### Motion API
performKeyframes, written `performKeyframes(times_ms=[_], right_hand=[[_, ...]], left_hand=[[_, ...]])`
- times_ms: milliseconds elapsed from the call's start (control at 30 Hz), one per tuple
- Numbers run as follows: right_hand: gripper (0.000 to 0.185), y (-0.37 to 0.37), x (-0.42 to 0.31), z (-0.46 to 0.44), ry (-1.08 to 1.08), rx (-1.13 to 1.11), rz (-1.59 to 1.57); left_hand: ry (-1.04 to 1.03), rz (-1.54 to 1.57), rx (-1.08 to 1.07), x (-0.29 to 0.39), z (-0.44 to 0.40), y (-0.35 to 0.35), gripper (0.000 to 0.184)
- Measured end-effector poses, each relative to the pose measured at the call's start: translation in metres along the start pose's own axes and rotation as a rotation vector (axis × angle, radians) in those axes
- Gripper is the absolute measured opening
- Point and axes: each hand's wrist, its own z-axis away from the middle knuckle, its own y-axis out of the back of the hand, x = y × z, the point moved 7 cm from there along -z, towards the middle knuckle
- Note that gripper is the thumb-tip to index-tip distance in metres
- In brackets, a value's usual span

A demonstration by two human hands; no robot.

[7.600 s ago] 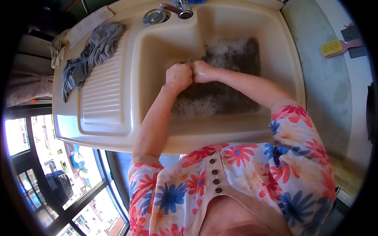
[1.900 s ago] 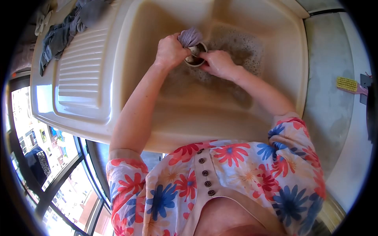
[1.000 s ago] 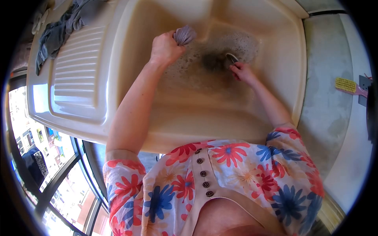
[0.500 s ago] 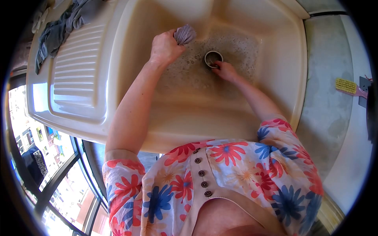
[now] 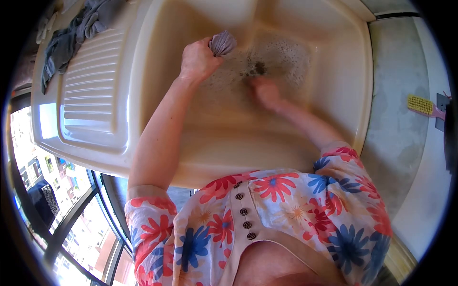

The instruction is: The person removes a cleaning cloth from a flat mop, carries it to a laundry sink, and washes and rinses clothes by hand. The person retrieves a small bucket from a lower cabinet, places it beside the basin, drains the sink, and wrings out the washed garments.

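My left hand [image 5: 198,61] is closed around a bunched grey-lilac cloth [image 5: 223,44], its folded end sticking out above the fist, over the left part of the sink basin. Low in the beige sink [image 5: 214,138], my right hand [image 5: 265,91] is smeared by motion, so its fingers and anything in them cannot be made out. Just beyond its fingertips a dark patch [image 5: 259,68], which looks like the drain, shows through shallow cloudy water [image 5: 286,55] with suds.
Left of the basin lies a ribbed drainboard [image 5: 90,102], with dark grey wet cloths [image 5: 71,45] at its far end. A pink-handled brush [image 5: 422,105] with yellow bristles is at the right. Window frames [image 5: 78,209] stand at lower left.
The round, light-rimmed cup-like piece at my right fingers is no longer visible, and a dark patch shows there. My right hand has shifted slightly down and left; the left hand barely moved.
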Motion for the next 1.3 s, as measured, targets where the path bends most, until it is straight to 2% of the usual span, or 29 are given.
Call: performKeyframes(times_ms=[67,133,233,333,400,467,533,600,700,800,867,1000,1033,1133,1200,1233,1300], right_hand=[[0.047,0.003,-0.08,0.011,0.387,0.122,0.004],[0.046,-0.013,-0.135,0.01,0.563,0.184,-0.032],[0.046,-0.034,-0.164,-0.022,0.555,0.252,-0.111],[0.047,-0.031,-0.146,-0.03,0.61,0.314,-0.067],[0.05,-0.02,-0.084,-0.054,0.226,0.047,-0.728],[0.052,-0.046,-0.005,-0.06,0.095,0.066,-0.876],[0.05,-0.031,0.054,-0.031,-0.187,-0.288,-0.221],[0.038,0.024,0.053,-0.007,0.047,0.411,0.383],[0.027,0.064,0.084,-0.01,-0.128,0.376,0.235],[0.027,0.138,0.083,-0.016,-0.324,0.409,-0.117],[0.029,0.202,0.056,-0.028,-0.277,0.482,-0.165],[0.02,0.318,-0.029,-0.033,0.198,0.945,-0.331],[0.027,0.337,-0.047,-0.033,0.333,1.05,-0.366],[0.035,0.354,-0.074,-0.054,0.388,1.03,-0.102],[0.032,0.347,-0.08,-0.075,0.36,0.936,-0.305],[0.024,0.344,-0.08,-0.086,0.254,0.807,-0.236],[0.021,0.34,-0.09,-0.099,0.317,0.75,-0.324]], left_hand=[[-0.035,-0.008,0.027,0.001,0.001,0.001,0.039],[-0.052,-0.014,0.038,0.003,0.001,0.003,0.038],[-0.038,-0.014,0.04,0.003,0.0,0.005,0.036],[-0.02,-0.007,0.04,0.003,0.002,0.004,0.035],[-0.007,0.011,0.028,0.0,0.002,0.005,0.034],[0.004,-0.004,0.018,0.0,0.001,0.005,0.034],[0.001,0.008,0.011,0.004,0.001,0.001,0.033],[0.001,0.026,0.019,0.0,0.002,-0.001,0.033],[-0.002,-0.059,0.049,-0.006,-0.003,-0.002,0.033],[0.003,-0.025,0.066,-0.008,-0.004,0.002,0.033],[-0.008,-0.06,0.091,-0.011,-0.005,0.004,0.033],[-0.017,-0.132,0.116,-0.019,-0.009,0.001,0.033],[-0.018,-0.119,0.111,-0.019,-0.01,0.001,0.032],[-0.018,-0.09,0.121,-0.021,-0.01,0.002,0.031],[0.0,-0.085,0.136,-0.022,-0.009,0.003,0.031],[0.024,-0.114,0.116,-0.023,-0.01,0.003,0.031],[0.007,-0.113,0.138,-0.021,-0.01,0.006,0.032]])
